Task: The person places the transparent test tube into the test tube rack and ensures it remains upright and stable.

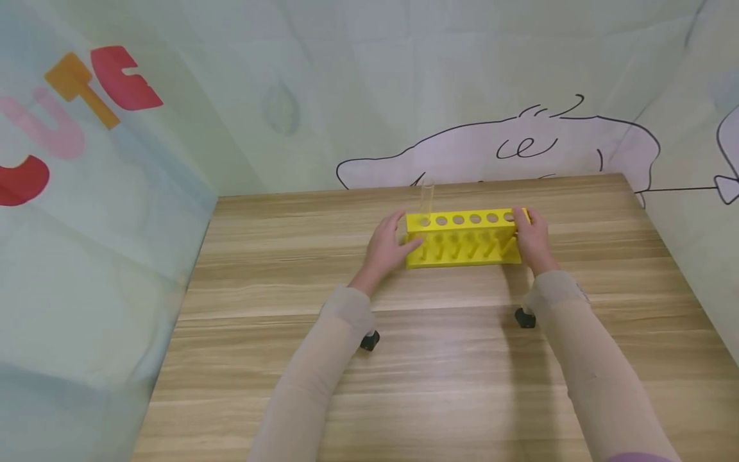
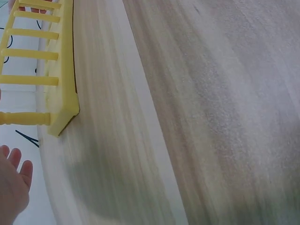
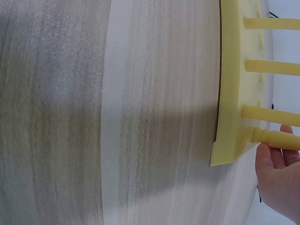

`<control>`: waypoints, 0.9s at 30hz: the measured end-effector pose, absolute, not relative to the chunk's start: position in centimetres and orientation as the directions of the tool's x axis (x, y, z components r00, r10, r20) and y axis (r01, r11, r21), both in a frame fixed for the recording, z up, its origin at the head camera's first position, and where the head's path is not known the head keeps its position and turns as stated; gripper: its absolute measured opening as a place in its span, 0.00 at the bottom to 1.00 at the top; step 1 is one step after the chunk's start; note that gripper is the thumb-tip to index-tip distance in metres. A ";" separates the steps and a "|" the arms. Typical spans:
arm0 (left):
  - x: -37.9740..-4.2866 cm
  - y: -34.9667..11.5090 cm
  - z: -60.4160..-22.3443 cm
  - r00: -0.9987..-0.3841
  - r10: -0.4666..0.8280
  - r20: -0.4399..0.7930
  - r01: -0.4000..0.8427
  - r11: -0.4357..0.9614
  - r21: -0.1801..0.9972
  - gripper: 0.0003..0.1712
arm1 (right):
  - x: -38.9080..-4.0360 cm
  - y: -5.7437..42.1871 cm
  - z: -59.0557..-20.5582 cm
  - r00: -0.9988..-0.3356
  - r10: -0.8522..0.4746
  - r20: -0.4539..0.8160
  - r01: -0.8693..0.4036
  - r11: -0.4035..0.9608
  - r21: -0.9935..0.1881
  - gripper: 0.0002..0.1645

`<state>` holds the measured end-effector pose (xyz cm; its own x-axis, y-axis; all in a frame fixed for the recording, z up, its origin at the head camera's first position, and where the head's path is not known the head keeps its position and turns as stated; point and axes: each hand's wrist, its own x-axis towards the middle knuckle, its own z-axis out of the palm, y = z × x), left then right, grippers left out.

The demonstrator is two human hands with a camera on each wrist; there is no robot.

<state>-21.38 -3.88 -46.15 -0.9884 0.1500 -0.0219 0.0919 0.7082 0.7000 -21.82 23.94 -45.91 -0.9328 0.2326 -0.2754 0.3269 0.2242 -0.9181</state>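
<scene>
A yellow test tube rack (image 1: 466,227) stands on the table, with a row of round holes along its top and pegs rising from its base. One clear test tube (image 1: 427,197) rises from the hole at the far left. My left hand (image 1: 385,247) is at the rack's left end, thumb and fingers spread; in the left wrist view its fingers (image 2: 26,172) show apart from the end post. At the other end my right hand (image 1: 532,240) grips the rack, thumb on the top and fingers (image 3: 265,157) around the end post.
The wood-grain table (image 1: 439,359) reaches back to a cloth backdrop (image 1: 346,96) with a line drawing. Another cloth (image 1: 86,269) with coloured letters hangs on the left. Small black pieces (image 1: 370,340) sit beneath both wrists.
</scene>
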 end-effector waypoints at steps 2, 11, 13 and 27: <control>-21.3 -4.0 -46.3 -0.989 0.145 -0.027 0.085 0.708 0.701 0.41 | -21.8 23.9 -45.8 -0.933 0.233 -0.275 0.324 0.209 -0.923 0.35; -21.1 -4.3 -46.9 -0.994 0.090 -0.053 0.028 0.715 0.699 0.42 | -21.9 24.1 -45.4 -0.932 0.205 -0.299 0.318 0.066 -0.946 0.21; -20.9 -4.4 -47.1 -0.995 0.085 -0.056 0.021 0.706 0.708 0.42 | -21.9 24.2 -45.4 -0.933 0.199 -0.301 0.320 0.069 -0.945 0.22; -20.4 -5.4 -48.1 -0.994 0.085 -0.062 0.010 0.665 0.747 0.42 | -21.6 24.7 -44.8 -0.872 0.279 -0.402 0.433 0.057 -0.900 0.36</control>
